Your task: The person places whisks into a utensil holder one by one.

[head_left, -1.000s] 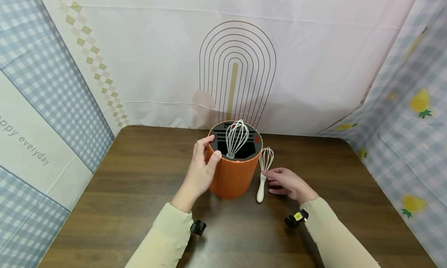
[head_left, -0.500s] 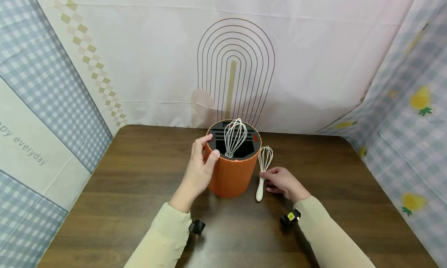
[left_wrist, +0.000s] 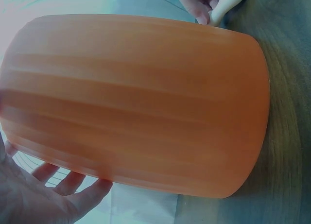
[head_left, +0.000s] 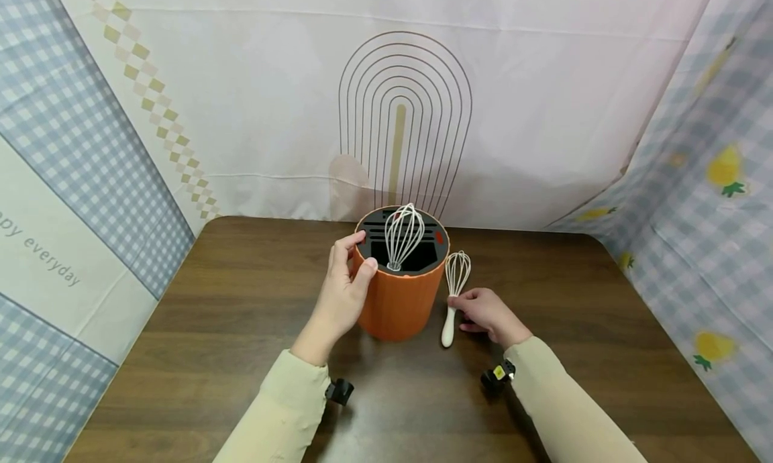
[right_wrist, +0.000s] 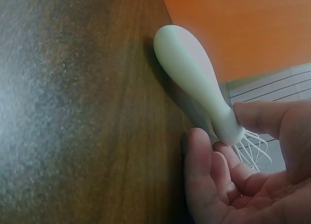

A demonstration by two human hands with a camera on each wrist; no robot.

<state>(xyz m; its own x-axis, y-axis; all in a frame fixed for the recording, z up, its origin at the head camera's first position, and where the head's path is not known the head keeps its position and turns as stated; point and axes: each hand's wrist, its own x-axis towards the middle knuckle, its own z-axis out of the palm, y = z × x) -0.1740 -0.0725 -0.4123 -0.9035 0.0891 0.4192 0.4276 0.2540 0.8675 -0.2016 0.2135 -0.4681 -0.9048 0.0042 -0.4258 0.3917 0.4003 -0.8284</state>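
An orange knife and utensil holder [head_left: 398, 309] stands upright on the table. My left hand [head_left: 339, 300] holds its left side near the rim, thumb in front and fingers along the wall. A whisk [head_left: 394, 266] is in the holder's large opening, its wire head up and its handle hidden inside. Just right of the holder lies a second whisk [head_left: 448, 330] with a pale handle, wires pointing away from me. My right hand [head_left: 488, 313] pinches it at the neck, where handle meets wires. In the right wrist view that handle [right_wrist: 189, 63] is seen close up, slanting beside the holder.
The holder's black top [head_left: 377, 216] has narrow slots and one large opening. Under everything is a brown wooden table [head_left: 241, 342]. A pale printed cloth [head_left: 272, 114] hangs behind the table, and checked cloth [head_left: 682, 262] hangs at the side.
My right hand has shifted a little to the left and now pinches the whisk's neck. The left hand keeps its place on the holder, and both whisks stay where they were.
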